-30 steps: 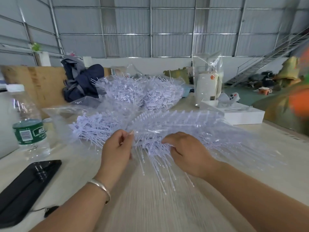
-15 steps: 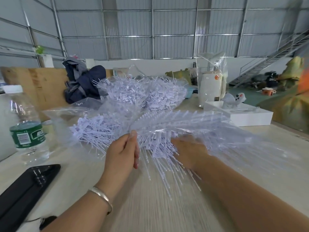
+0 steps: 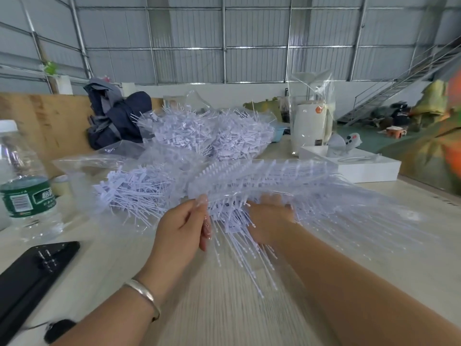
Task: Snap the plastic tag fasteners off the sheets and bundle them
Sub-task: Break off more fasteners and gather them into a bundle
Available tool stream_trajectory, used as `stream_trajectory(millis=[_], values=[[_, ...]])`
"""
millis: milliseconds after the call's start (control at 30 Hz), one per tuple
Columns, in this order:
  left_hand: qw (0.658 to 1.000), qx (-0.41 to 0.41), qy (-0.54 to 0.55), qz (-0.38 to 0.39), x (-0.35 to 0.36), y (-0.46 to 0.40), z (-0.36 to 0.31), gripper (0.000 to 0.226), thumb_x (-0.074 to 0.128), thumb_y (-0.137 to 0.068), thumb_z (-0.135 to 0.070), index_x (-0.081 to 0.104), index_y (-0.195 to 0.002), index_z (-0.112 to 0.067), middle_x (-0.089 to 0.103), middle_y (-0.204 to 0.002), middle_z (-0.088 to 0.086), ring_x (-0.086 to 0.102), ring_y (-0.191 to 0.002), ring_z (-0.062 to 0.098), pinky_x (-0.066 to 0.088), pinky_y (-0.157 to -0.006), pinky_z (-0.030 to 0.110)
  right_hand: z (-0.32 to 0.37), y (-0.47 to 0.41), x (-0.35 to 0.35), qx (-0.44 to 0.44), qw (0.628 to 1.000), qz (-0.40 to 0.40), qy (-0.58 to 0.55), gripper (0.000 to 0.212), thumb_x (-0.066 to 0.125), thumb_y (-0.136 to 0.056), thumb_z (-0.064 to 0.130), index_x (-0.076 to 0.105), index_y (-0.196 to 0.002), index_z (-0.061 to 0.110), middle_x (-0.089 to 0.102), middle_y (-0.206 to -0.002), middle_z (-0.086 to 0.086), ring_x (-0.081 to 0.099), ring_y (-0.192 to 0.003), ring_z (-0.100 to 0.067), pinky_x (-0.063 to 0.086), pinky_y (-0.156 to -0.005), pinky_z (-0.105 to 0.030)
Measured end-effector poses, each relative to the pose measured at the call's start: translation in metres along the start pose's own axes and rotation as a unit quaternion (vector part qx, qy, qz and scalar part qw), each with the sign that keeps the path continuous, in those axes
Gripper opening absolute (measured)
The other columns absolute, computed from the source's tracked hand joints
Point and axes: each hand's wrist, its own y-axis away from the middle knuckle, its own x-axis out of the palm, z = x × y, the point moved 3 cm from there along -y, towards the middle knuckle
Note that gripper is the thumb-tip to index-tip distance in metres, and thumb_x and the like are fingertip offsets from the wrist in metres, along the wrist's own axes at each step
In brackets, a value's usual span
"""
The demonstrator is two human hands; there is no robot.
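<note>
**Translucent fastener sheets held above a pale table**

Translucent white sheets of tag fasteners [image 3: 262, 181] are held in a fanned stack above the table [image 3: 224, 308], their thin stems hanging down and toward the camera. The left end of the stack is pinched by the left hand [image 3: 182, 228], thumb and fingers closed on the plastic edge. The right hand [image 3: 269, 221] is tucked under the stack among the stems; its fingers are largely hidden, so its grip cannot be told.

Behind the stack, loose fasteners are heaped in clear plastic bags [image 3: 214, 136], and a further spread of fasteners [image 3: 134, 188] lies on clear film to the left. A tall clear bag [image 3: 311, 96] is seen around a white cylindrical container [image 3: 308, 126]. Beside it, a grey controller [image 3: 346, 143] rests on a flat white box [image 3: 359, 168].

A water bottle with a green label [image 3: 25, 186] stands at the table's left edge, with a black phone [image 3: 32, 273] lying nearer. Dark clothing [image 3: 114, 116] is piled against a plywood board [image 3: 45, 121]. The room is walled in corrugated metal [image 3: 249, 41], and a metal staircase [image 3: 404, 78] rises at the right.
</note>
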Motion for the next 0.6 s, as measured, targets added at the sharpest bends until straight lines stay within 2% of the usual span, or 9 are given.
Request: stream_trajectory(millis=[67, 167, 233, 300, 367, 467, 533, 600], values=[[1.000, 0.002, -0.026, 0.012, 0.003, 0.001, 0.001, 0.040, 0.052, -0.098, -0.030, 0.063, -0.060, -0.023, 0.064, -0.061, -0.001, 0.060, -0.053, 0.009, 0.040, -0.048, 0.010, 0.000, 0.002, 0.001, -0.004, 1.000, -0.012, 0.000, 0.061, 0.048, -0.094, 0.035, 0.021, -0.148, 0.029, 0.009, -0.158, -0.016, 0.008, -0.144, -0.043, 0.024, -0.108, -0.061], [0.987, 0.047, -0.151, 0.038, 0.005, 0.001, 0.002, 0.019, 0.057, -0.086, -0.038, 0.066, -0.077, -0.024, 0.062, -0.087, -0.010, 0.058, -0.083, -0.001, 0.040, -0.067, 0.011, -0.001, 0.004, 0.003, 0.010, 0.999, -0.030, 0.012, 0.064, 0.055, -0.089, 0.036, 0.027, -0.145, 0.024, 0.019, -0.154, -0.017, 0.012, -0.142, -0.042, 0.025, -0.108, -0.060], [0.975, 0.055, -0.203, 0.066, 0.008, 0.001, 0.003, 0.015, 0.059, -0.082, -0.041, 0.065, -0.083, -0.027, 0.056, -0.098, -0.014, 0.053, -0.096, -0.001, 0.041, -0.077, 0.019, 0.001, 0.004, 0.003, 0.016, 0.999, -0.021, 0.027, 0.077, 0.062, -0.084, 0.039, 0.021, -0.146, 0.022, 0.019, -0.153, -0.018, 0.011, -0.141, -0.045, 0.027, -0.105, -0.061], [0.972, 0.051, -0.221, 0.062, 0.009, 0.003, 0.002, 0.014, 0.063, -0.081, -0.042, 0.061, -0.080, -0.028, 0.053, -0.098, -0.015, 0.051, -0.099, 0.002, 0.038, -0.076, 0.021, 0.003, 0.007, 0.002, 0.018, 0.999, -0.029, 0.029, 0.091, 0.067, -0.081, 0.037, 0.009, -0.148, 0.021, 0.011, -0.153, -0.021, 0.009, -0.139, -0.047, 0.028, -0.102, -0.064], [0.964, 0.083, -0.252, 0.017, 0.006, 0.004, -0.005, 0.018, 0.065, -0.081, -0.042, 0.057, -0.079, -0.026, 0.051, -0.095, -0.015, 0.048, -0.098, 0.005, 0.036, -0.076, 0.020, 0.003, 0.011, 0.000, 0.017, 0.998, -0.048, 0.024, 0.099, 0.071, -0.078, 0.036, 0.001, -0.147, 0.021, 0.007, -0.150, -0.021, 0.012, -0.137, -0.046, 0.029, -0.102, -0.061], [0.930, 0.174, -0.319, -0.050, 0.003, 0.004, -0.021, 0.029, 0.066, -0.077, -0.042, 0.053, -0.094, -0.022, 0.047, -0.102, -0.010, 0.043, -0.099, 0.010, 0.036, -0.080, 0.028, 0.006, 0.018, -0.006, 0.002, 0.997, -0.076, 0.033, 0.091, 0.066, -0.082, 0.032, 0.002, -0.145, 0.022, 0.012, -0.150, -0.020, 0.014, -0.136, -0.043, 0.031, -0.102, -0.056], [0.911, 0.198, -0.360, -0.036, 0.008, 0.000, -0.023, 0.044, 0.069, -0.077, -0.037, 0.053, -0.114, -0.020, 0.048, -0.116, -0.006, 0.042, -0.110, 0.015, 0.035, -0.088, 0.031, 0.007, 0.022, -0.013, -0.009, 0.996, -0.084, 0.034, 0.091, 0.068, -0.081, 0.037, 0.005, -0.145, 0.019, 0.019, -0.147, -0.019, 0.016, -0.135, -0.041, 0.033, -0.100, -0.056], [0.905, 0.171, -0.388, 0.035, 0.019, -0.005, -0.016, 0.049, 0.064, -0.086, -0.034, 0.050, -0.132, -0.026, 0.047, -0.135, -0.009, 0.039, -0.127, 0.015, 0.035, -0.099, 0.033, 0.006, 0.026, -0.022, -0.019, 0.997, -0.072, 0.017, 0.085, 0.065, -0.083, 0.044, 0.013, -0.145, 0.017, 0.027, -0.145, -0.017, 0.021, -0.134, -0.039, 0.035, -0.098, -0.055]])
